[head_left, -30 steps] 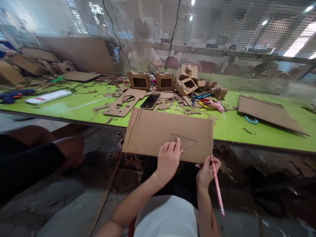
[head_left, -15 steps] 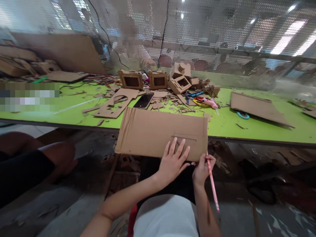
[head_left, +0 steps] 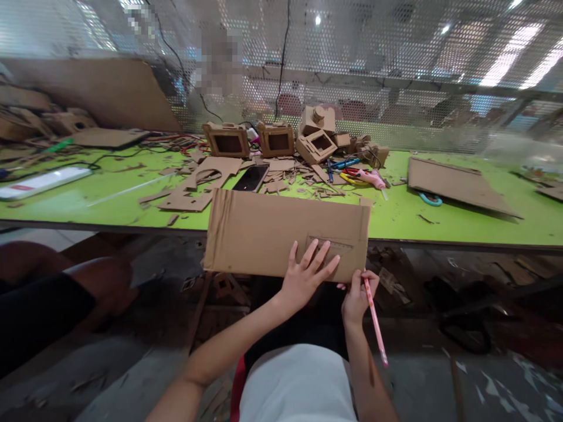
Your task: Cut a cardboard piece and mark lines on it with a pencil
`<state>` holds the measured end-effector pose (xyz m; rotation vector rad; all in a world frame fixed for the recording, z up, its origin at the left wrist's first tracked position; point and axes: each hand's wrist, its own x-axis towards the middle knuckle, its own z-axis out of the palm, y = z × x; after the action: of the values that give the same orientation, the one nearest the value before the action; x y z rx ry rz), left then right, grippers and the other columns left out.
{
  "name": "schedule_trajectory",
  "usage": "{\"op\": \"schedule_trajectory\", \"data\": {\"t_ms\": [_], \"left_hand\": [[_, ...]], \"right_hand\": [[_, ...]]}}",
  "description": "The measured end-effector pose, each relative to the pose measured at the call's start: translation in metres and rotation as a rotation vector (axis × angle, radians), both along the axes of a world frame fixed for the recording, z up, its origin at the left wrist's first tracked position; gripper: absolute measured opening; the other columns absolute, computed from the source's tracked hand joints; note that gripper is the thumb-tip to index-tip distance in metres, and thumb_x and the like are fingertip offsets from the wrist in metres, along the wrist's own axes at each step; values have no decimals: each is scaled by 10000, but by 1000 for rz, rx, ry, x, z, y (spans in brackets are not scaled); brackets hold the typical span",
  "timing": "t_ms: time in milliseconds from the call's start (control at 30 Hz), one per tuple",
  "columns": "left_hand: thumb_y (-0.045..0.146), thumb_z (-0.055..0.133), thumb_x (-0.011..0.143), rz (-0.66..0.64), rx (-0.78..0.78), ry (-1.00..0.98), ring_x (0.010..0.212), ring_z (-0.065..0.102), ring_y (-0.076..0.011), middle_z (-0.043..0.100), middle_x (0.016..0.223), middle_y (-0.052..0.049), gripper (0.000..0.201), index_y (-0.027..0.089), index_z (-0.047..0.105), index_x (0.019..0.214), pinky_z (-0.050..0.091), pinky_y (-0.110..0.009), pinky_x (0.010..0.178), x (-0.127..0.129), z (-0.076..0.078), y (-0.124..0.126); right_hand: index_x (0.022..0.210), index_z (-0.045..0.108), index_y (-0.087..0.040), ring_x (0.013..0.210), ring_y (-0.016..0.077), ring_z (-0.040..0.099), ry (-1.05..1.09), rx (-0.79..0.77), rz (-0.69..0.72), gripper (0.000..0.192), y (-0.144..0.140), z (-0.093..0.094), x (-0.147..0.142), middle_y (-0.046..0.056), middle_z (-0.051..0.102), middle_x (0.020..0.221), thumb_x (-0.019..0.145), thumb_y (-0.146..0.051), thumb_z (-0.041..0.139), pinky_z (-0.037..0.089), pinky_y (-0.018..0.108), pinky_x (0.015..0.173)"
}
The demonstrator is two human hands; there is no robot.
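A flat sheet of brown cardboard [head_left: 259, 234] is tilted against the near edge of the bench, over the lap. My left hand [head_left: 305, 278] lies on it with fingers spread, pressing down a clear ruler [head_left: 338, 245] with dark markings; part of the ruler is under the fingers. A faint pencil line runs just above the ruler. My right hand [head_left: 358, 299] is closed around a pink pencil [head_left: 376, 325] at the sheet's lower right corner, its thumb on the cardboard edge. The pencil's end points down towards the floor; its tip is hidden.
On the green bench [head_left: 457, 228] lie cardboard scraps, a dark phone [head_left: 251, 177], a cut-out cardboard piece [head_left: 187, 202], small cardboard frames [head_left: 226, 140], a pink glue gun [head_left: 372, 177] and pliers. At right, a cardboard panel [head_left: 457, 184] covers blue-handled scissors [head_left: 430, 200]. Another person's knee [head_left: 101, 278] is at left.
The view has shifted slightly. My left hand's fingers have shifted a little on the ruler, so more of it shows. My right hand keeps the pencil at the same corner.
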<state>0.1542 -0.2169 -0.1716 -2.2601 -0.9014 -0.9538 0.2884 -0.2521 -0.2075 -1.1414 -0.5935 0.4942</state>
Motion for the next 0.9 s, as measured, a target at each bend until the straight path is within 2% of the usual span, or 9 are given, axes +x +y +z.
{"op": "schedule_trajectory", "data": {"t_ms": [233, 333, 500, 700, 800, 900], "left_hand": [[177, 566, 859, 20, -11, -43, 1316, 405, -278, 553, 1377, -57, 426, 300, 586, 1266, 83, -607, 1158, 7, -2, -3], [177, 580, 845, 24, -15, -46, 1352, 354, -282, 541, 1386, -63, 444, 293, 580, 1273, 54, -612, 1158, 9, -4, -3], [159, 590, 814, 43, -21, -36, 1433, 218, -273, 490, 1435, -82, 498, 287, 560, 1295, 33, -624, 1153, 10, -7, -3], [185, 589, 837, 50, -17, -53, 1434, 213, -279, 501, 1421, -77, 458, 283, 568, 1284, 17, -623, 1155, 13, -8, -3], [206, 583, 857, 47, 4, -67, 1415, 248, -282, 520, 1398, -71, 423, 284, 578, 1273, 12, -624, 1155, 14, -9, -2], [238, 581, 870, 54, 11, -71, 1385, 299, -278, 515, 1402, -61, 405, 299, 579, 1271, 27, -624, 1155, 15, -10, -2]], "right_hand": [[864, 330, -235, 383, 37, 480, -16, 4, -9, 433, 1, 0, 4, -50, 513, 867, 781, -522, 644, 397, 205, 366], [859, 344, -228, 394, 39, 486, -33, -7, -33, 449, 2, 0, 4, -26, 527, 908, 763, -544, 649, 411, 219, 376], [859, 347, -229, 377, 56, 495, -47, -15, -34, 445, 3, -1, 6, -41, 514, 849, 763, -551, 639, 395, 228, 377], [866, 346, -235, 389, 63, 492, -63, -35, -21, 427, 3, -2, 9, -65, 495, 788, 776, -545, 625, 392, 220, 385], [854, 367, -229, 460, 65, 488, -101, -51, -65, 406, 4, -4, 10, -54, 486, 790, 781, -539, 619, 396, 212, 421], [841, 407, -217, 668, 108, 545, -185, -20, -172, 389, 6, -5, 11, -12, 513, 867, 762, -516, 643, 441, 230, 556]]}}
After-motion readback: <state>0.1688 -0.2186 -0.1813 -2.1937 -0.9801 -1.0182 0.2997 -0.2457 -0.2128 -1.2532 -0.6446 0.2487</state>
